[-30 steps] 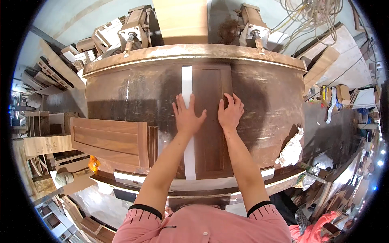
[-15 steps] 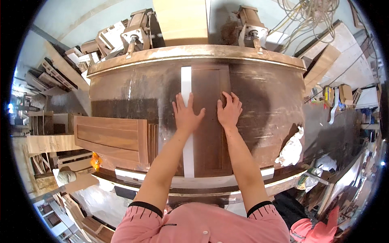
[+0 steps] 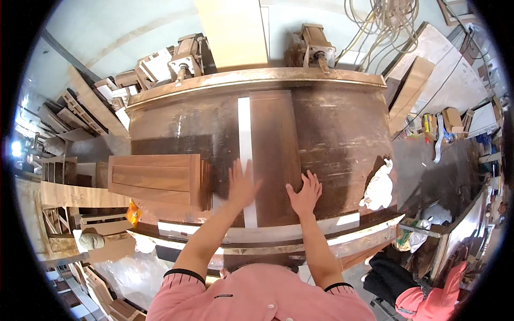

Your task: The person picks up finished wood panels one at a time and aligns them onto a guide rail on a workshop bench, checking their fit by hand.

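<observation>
A dark brown wooden cabinet door panel point(image 3: 270, 144) lies lengthwise on the brown work table. Along its left side runs a long white strip point(image 3: 244, 125). Over this strip, close to the panel's left edge, is my left hand point(image 3: 242, 186), its fingers spread and slightly blurred. My right hand point(image 3: 305, 195) rests at the panel's right edge, thumb apart and fingers stretched forward. Neither hand grips anything. To the left lies a stack of reddish-brown panels point(image 3: 152, 176). A crumpled white cloth point(image 3: 378, 184) is on the table's right side.
A wooden rail point(image 3: 257, 76) bounds the far edge, with two cylinder clamps point(image 3: 187, 53) behind it. Another white strip point(image 3: 267, 234) lies along the near edge. An orange object point(image 3: 133, 213) sits at the left corner. Another person's pink sleeve point(image 3: 428, 299) shows at lower right.
Both hands have slid toward me along the panel and strip, the left with some blur. My view has shifted a little; the panel and strip seem to stay in place.
</observation>
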The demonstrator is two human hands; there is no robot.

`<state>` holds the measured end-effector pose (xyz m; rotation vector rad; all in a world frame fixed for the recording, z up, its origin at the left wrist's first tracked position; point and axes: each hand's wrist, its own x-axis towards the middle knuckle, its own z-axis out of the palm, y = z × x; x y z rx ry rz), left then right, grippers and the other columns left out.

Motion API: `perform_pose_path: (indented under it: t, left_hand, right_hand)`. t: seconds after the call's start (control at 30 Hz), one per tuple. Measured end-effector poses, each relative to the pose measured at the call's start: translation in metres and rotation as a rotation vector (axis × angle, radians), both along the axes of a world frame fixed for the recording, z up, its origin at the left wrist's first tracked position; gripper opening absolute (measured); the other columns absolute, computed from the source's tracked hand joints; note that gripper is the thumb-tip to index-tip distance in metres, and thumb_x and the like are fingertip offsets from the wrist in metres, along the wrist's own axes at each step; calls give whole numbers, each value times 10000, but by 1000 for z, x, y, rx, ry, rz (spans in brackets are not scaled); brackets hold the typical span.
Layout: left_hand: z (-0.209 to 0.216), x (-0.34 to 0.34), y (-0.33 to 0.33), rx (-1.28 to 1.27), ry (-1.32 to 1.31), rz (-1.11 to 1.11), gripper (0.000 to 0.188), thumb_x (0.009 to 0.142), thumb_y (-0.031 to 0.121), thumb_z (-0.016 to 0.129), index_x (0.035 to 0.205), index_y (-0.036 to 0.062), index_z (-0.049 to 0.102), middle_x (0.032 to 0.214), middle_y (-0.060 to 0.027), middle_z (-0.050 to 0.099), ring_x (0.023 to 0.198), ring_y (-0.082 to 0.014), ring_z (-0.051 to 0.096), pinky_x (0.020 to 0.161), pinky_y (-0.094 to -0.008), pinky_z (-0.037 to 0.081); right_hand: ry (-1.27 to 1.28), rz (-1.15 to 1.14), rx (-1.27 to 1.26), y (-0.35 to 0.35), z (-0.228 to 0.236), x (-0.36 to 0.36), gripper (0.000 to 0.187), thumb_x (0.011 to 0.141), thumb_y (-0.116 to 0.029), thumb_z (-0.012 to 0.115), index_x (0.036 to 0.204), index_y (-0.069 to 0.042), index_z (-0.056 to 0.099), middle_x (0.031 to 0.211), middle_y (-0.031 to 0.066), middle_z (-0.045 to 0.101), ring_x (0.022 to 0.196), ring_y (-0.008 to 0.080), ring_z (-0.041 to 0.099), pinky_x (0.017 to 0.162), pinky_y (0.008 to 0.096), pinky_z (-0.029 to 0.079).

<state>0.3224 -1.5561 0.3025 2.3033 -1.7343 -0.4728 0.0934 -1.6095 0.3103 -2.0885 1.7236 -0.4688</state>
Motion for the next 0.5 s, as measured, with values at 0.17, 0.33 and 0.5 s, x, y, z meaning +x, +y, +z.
perform_pose_path:
  t: [0.17,0.33,0.5]
  left_hand:
    - [5,-15,66,62,46,-52,912,980,528,591,1634,53,169,1648,-328,131,1554,-465,100,1255,-571,97]
    - [9,-10,84,106,105,-20,851,1006,567,515,1651,131,170,1674,-270,141,1562,-432,123,1256,-565,113]
    - [54,-30,43,80,177,95,685,1022,557,484,1533,101,452,1635,-285,258,1542,-389,231,1232,-557,210]
  right_hand:
    - [-60,-99,135,-12,23,4,634,815,-325,828,1318,-38,569,1464,164,507,1450,356,373,1193,531,270]
    - [-356,-130,243,-22,85,-4,629,857,-254,793,1391,-117,489,1271,172,682,1152,380,663,960,472,523]
    - [-385,180,40,20,134,-10,491,899,-109,763,1358,-114,589,1180,148,721,1014,241,698,893,374,560]
